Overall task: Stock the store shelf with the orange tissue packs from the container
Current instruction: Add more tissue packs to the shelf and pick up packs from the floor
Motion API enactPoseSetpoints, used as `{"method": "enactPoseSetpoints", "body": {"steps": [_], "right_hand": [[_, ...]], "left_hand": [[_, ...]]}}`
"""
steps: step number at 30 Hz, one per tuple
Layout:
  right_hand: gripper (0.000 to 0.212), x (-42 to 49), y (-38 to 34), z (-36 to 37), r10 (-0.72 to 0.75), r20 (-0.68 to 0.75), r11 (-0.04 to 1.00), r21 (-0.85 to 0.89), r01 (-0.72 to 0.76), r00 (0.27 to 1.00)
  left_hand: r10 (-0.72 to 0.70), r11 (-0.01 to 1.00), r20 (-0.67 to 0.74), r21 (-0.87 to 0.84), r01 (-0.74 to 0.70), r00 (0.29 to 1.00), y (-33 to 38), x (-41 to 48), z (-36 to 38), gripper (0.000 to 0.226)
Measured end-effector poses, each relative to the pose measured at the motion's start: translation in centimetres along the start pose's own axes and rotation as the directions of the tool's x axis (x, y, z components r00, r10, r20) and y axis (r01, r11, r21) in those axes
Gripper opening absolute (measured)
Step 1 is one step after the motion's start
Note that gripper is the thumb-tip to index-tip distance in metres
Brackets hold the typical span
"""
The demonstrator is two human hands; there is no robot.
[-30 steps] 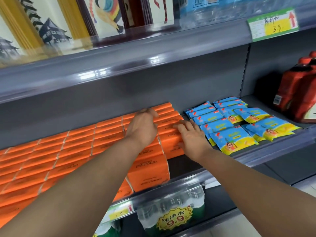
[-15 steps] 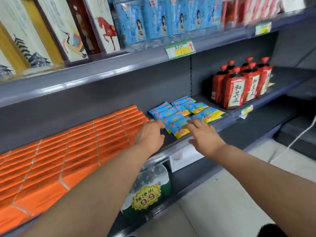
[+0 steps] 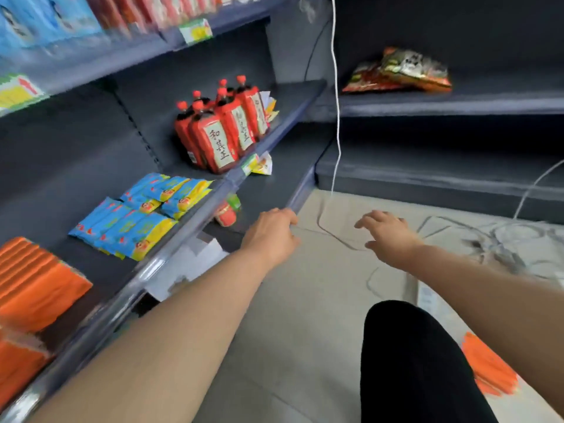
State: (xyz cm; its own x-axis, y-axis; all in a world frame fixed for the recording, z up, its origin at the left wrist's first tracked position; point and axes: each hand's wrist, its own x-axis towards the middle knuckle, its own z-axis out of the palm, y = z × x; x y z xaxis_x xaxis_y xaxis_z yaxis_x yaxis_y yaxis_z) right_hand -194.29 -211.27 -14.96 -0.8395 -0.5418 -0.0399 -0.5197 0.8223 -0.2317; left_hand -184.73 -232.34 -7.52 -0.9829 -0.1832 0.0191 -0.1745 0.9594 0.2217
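Fetching step: left hand [image 3: 271, 236] and right hand [image 3: 387, 236] hover empty, fingers relaxed; orange tissue packs [image 3: 36, 285] lie on the shelf [image 3: 195, 222] at left; next likely a reach to the orange blur [image 3: 488, 370] lower right

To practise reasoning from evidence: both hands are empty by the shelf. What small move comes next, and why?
Probably lower the right hand toward the orange packs at lower right: it and the left hand hold nothing, and the shelf has bare space beside its orange row.

Left grip [image 3: 270, 236], right grip [image 3: 387, 236]: outstretched, empty.
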Motion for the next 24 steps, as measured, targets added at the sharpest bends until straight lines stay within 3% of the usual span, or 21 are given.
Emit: {"method": "enactPoseSetpoints", "body": {"steps": [5, 12, 18, 24], "right_hand": [[0.047, -4.2, 8.9, 2.8, 0.25, 0.062, 0.968, -0.021, -0.25, 0.966], [0.052, -10.1, 18.8, 10.4, 0.499, 0.177, 0.865, -0.039, -0.5, 0.848], [0.062, -13.1, 22.7, 18.2, 0.565, 0.382, 0.807, -0.067, -0.587, 0.732], [0.072, -12.5, 25.6, 23.3, 0.592, 0.385, 0.784, -0.07, -0.617, 0.708]], "left_hand": [[0.112, 0.993, 0.157, -0.065, -0.103, 0.981, 5.5, 4.0, 7.5, 0.037], [0.203, 0.977, 0.373, -0.135, -0.163, 0.906, 11.5, 5.5, 20.8, 0.034], [0.212, 0.977, 0.556, -0.133, -0.166, 0.804, 14.1, 3.7, 29.9, 0.033], [0.192, 0.981, 0.65, -0.119, -0.151, 0.735, 15.4, 4.4, 35.7, 0.034]]}}
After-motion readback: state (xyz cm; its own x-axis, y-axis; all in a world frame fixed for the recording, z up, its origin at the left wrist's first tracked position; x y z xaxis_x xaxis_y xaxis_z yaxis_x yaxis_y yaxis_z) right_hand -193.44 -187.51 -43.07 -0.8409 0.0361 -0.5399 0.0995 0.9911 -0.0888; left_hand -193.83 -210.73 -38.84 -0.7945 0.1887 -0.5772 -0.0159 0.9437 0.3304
